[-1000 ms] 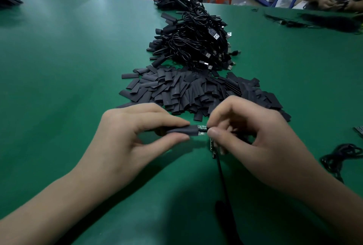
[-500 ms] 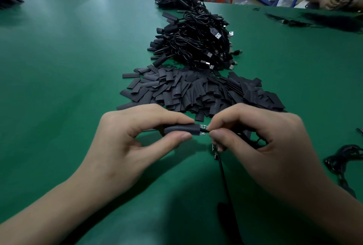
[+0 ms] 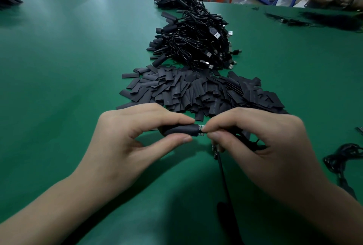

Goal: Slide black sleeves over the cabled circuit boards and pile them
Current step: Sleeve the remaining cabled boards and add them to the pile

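Above the near part of the green table (image 3: 68,67): two hands meet at one black sleeve (image 3: 180,130).

The left hand (image 3: 125,138) pinches the sleeve between thumb and forefinger and holds it level. The right hand (image 3: 261,142) pinches the circuit board (image 3: 201,130), of which only a short bare end shows at the sleeve's right mouth. A black cable (image 3: 225,181) runs from under the right hand toward the viewer. Just behind the hands lies a heap of loose sleeves (image 3: 196,91); beyond it, a pile of sleeved boards (image 3: 196,38) with tangled cables and USB plugs. A loose cable coil (image 3: 345,156) lies at the right.
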